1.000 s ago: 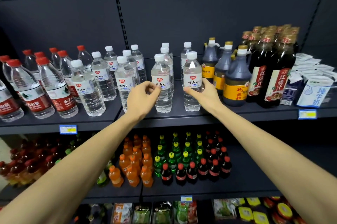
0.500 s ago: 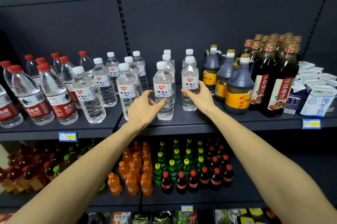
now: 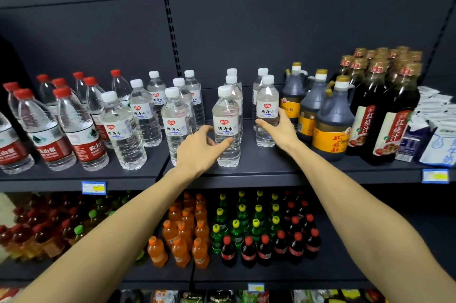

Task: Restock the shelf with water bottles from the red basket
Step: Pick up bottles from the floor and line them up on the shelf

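A person stands at a dark store shelf (image 3: pixel 271 174), both bare arms reaching forward. The left hand (image 3: pixel 197 149) curls its thumb and fingers around the lower body of a white-capped water bottle (image 3: pixel 225 130) standing near the shelf's front edge, about the middle. The right hand (image 3: pixel 277 127) wraps the lower half of a second bottle (image 3: pixel 266 110), set further back and just right of the first, beside dark sauce jugs (image 3: pixel 330 120). Both bottles stand upright on the shelf, so each grip is closed around a bottle that is already resting in place.

More white-capped bottles (image 3: pixel 145 112) stand in rows to the left, with red-capped bottles (image 3: pixel 74 127) beyond them toward the left end. Tall dark sauce bottles (image 3: pixel 385 105) fill the right end. A lower shelf holds small orange, green and dark soft drinks (image 3: pixel 237 228).

The red basket is out of sight, so how many bottles remain cannot be told. Judging by the rows, much of the water section looks filled, with open space behind and between the two held bottles; these two seem nearly placed, with letting go still to come.

Compared with a second ago, the right hand's bottle sits deeper on the shelf, and the left hand has slid lower on its bottle, fingers spread wider. The view has also tilted slightly upward
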Demonstrator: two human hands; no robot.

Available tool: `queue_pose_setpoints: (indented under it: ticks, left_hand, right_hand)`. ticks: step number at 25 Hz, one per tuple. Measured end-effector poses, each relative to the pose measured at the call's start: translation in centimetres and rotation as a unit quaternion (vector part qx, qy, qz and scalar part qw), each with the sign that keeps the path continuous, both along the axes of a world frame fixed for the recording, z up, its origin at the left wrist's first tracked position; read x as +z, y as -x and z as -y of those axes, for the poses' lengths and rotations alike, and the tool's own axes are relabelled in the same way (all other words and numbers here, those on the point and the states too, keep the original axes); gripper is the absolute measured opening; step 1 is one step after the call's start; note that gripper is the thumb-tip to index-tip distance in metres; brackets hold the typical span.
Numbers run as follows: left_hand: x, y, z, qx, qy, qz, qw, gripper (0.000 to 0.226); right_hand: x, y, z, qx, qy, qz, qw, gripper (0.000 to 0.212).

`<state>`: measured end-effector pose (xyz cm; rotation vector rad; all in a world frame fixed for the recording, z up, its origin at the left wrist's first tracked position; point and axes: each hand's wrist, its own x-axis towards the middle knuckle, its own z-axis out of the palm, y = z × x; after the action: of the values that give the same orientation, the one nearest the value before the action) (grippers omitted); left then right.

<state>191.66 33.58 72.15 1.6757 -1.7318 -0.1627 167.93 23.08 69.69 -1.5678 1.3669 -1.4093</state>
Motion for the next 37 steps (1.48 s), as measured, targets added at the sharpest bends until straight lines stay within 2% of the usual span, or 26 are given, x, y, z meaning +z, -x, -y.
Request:
queue_pose_setpoints:
  ticks: [17,26,29,32,35,37]
  left_hand:
    - [-0.3,1.4,0.5,0.046,-0.004,0.014,0.999,0.058]
    - [-0.1,1.7,0.4,0.039,-0.018,0.015,0.999,0.064]
    - [0.1,1.6,0.4,0.034,-0.028,0.021,0.999,0.066]
    - [0.2,1.5,0.2,0.024,-0.033,0.026,0.999,0.071]
    - [0.4,0.8,-0.3,0.021,-0.026,0.023,0.999,0.086]
    - [0.7,0.2,-0.5,0.027,-0.006,0.013,1.0,0.083]
  right_hand:
    - [0.1,0.1,0.9,0.003,-0.023,-0.021,1.0,0.069]
    - [-0.2,-0.4,1.3,-0.013,-0.039,0.003,0.999,0.067]
    - [-0.4,-0.8,1.1,-0.026,-0.041,0.002,0.999,0.079]
    - [0.0,-1.1,-0.2,-0.097,0.003,-0.021,0.995,0.101]
    - [1.6,-1.5,-1.5,-0.148,0.067,-0.034,0.986,0.092]
    - [2.9,-2.0,-2.4,-0.162,0.112,-0.05,0.979,0.087]
